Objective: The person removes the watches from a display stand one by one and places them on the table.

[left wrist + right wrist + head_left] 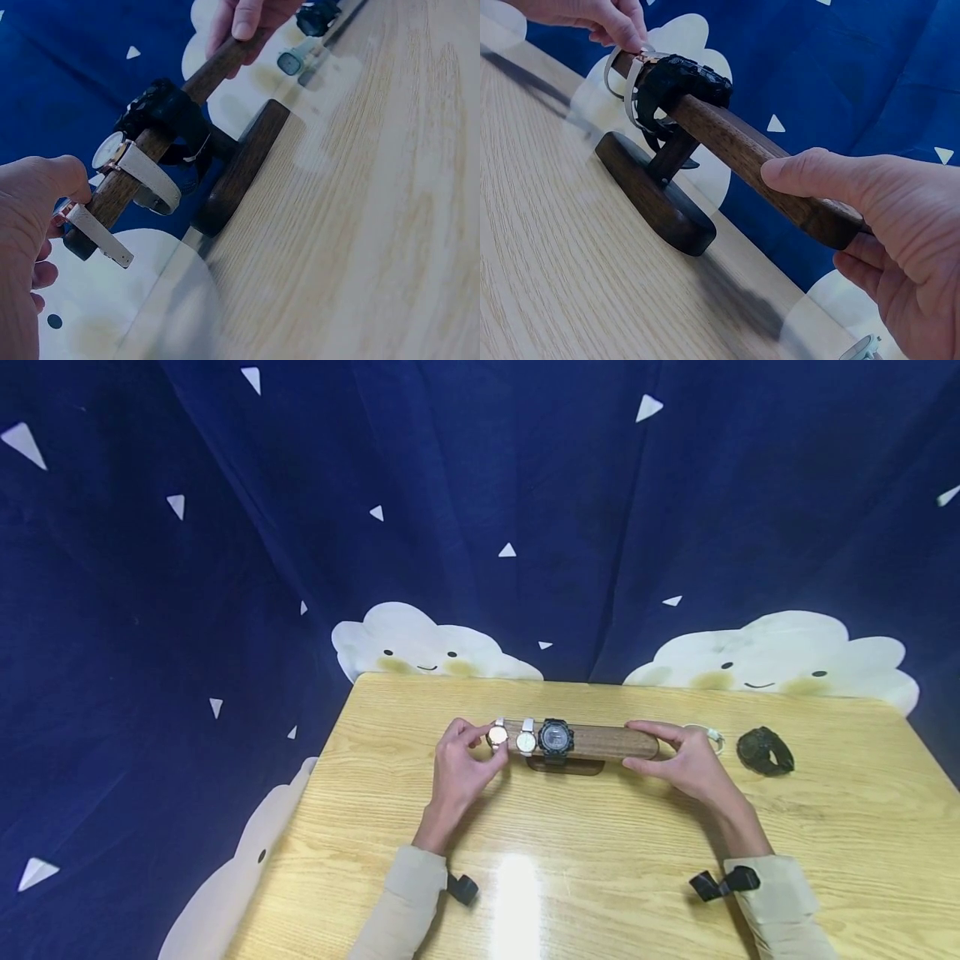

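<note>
Watch stand (613, 743) stood on the wood-grain table (585, 868), toward the far edge, between both hands. Horizontal wooden bar up top, short post, dark rounded base (649, 195) flat on the tabletop.

Three watches on the bar, all on its left half. Outermost: gold-rimmed watch (498, 736), pale strap, right at the left end. Next to it: white-strap watch (527, 742), light dial. Then chunky black watch (556, 737), roughly above the base. Right half of the bar was bare up to the hand.

Left hand (459, 767): thumb and index pinched the gold-rimmed watch, one on each side of the dial. Its strap tip hung below the bar in the left wrist view. Right hand (692, 766): gripped the bar's right end, thumb on the near side, fingers round the far side and underneath.

Off the stand, to the right: pale watch (289, 63), partly behind the right hand from the head view; loose black watch (763, 752) beyond it, on the table. Blue curtain (465, 468) behind.
</note>
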`<state>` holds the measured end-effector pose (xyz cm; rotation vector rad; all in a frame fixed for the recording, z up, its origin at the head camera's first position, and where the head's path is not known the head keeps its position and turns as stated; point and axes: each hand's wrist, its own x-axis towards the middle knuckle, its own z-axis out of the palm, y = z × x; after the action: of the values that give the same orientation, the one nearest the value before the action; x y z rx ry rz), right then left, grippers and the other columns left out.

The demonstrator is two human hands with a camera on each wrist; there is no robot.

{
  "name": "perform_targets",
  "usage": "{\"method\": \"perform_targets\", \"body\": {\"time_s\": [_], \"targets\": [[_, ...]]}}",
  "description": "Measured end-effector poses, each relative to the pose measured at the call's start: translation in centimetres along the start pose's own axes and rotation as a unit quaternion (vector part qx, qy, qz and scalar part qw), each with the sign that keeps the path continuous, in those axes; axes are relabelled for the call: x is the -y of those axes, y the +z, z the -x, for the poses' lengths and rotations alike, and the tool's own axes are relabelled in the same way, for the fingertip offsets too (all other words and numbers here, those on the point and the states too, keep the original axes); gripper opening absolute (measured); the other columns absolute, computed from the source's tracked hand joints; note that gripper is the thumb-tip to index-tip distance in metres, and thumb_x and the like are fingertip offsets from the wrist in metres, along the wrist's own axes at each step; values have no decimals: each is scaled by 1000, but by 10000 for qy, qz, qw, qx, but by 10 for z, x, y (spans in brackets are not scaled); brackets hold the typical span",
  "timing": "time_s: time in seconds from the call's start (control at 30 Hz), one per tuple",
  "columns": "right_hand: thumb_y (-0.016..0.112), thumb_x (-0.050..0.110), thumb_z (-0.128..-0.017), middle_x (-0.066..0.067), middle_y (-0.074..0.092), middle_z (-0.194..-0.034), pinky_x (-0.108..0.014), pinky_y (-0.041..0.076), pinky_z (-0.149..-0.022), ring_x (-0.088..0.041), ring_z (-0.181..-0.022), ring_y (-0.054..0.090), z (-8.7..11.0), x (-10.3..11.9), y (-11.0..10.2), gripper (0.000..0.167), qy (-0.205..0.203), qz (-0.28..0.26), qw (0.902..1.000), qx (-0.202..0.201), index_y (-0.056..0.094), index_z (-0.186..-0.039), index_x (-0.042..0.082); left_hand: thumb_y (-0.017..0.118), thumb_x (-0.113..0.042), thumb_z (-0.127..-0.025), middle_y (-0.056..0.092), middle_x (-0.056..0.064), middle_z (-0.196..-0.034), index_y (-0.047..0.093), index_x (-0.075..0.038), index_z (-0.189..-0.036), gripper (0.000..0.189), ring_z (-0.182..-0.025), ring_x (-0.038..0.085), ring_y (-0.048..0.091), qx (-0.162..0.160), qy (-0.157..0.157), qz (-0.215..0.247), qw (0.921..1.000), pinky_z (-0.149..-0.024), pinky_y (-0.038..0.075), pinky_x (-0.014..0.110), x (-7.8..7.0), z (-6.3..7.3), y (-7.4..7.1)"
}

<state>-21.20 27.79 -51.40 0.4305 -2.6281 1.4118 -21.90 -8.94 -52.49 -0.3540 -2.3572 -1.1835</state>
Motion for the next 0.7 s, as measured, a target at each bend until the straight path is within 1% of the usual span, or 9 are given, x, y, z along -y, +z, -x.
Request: {"method": "perform_targets", "body": {"time_s": [0.2,0.33,0.57,0.7], "targets": [[95,25,-78,-8,74,-128,-6,42,-98,4,-118,59,0,0,0,54,27,-12,10000,13,76,-128,17,87,-19,-78,60,8,-83,79,2,-103,33,-72,29,60,-96,82,18,9999,-56,47,19,3,-1,-1],[95,24,-78,-8,73,-129,-6,42,-98,7,-118,58,1,0,1,53,78,-52,10000,11,76,-128,18,87,-17,-78,60,11,-81,79,2,-102,31,-72,30,60,-107,156,130,9997,-56,47,19,3,-2,-2],[94,22,-79,-9,73,-129,-7,43,-96,8,-117,58,1,2,1,53,102,-123,9999,33,76,-128,16,88,-17,-78,62,19,-82,79,3,-103,33,-73,37,61,-39,65,256,9996,-54,45,18,4,-2,-5],[94,24,-79,-8,73,-129,-7,44,-96,9,-116,58,0,2,1,52,109,-113,9999,18,76,-128,17,88,-18,-78,62,19,-81,79,3,-102,32,-71,35,60,-60,112,225,9997,-56,45,19,5,-3,-5]]}}
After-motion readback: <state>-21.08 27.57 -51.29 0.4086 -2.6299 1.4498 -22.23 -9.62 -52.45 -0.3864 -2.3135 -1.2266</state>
